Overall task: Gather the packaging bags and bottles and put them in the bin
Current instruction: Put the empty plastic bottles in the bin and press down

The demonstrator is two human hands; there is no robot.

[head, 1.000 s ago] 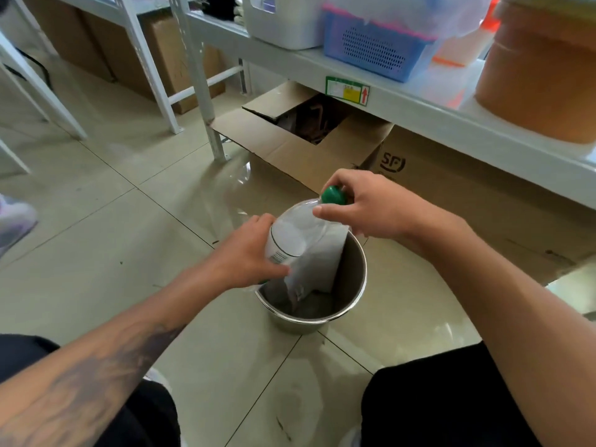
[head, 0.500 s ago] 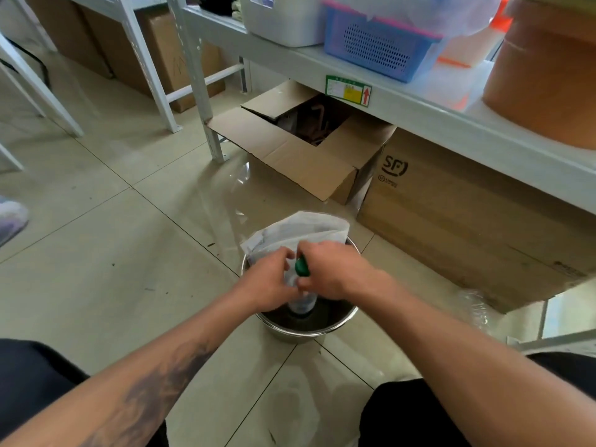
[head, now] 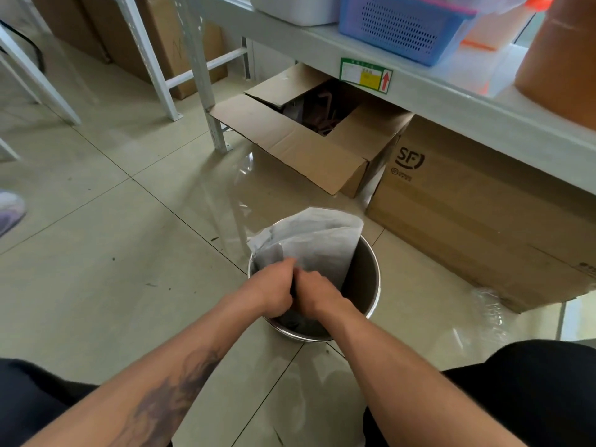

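A round metal bin [head: 374,285] stands on the tiled floor in front of my knees. A white packaging bag [head: 322,240] sticks up out of its far side and leans on the rim. My left hand [head: 274,285] and my right hand [head: 317,295] are side by side inside the bin, knuckles up and fingers curled shut. They press down on the bottle, which they cover completely. A crumpled clear plastic item [head: 490,314] lies on the floor to the right of the bin, against a cardboard box.
An open cardboard box [head: 290,140] and a closed SF box [head: 467,204] sit under a white metal shelf [head: 419,88] just behind the bin. Shelf legs [head: 206,91] stand at the back left. Someone's shoe [head: 9,211] shows at the left edge.
The green-capped bottle was held above the bin, then lowered into it. Both hands have sunk deeper with it, and the cap is now out of sight.
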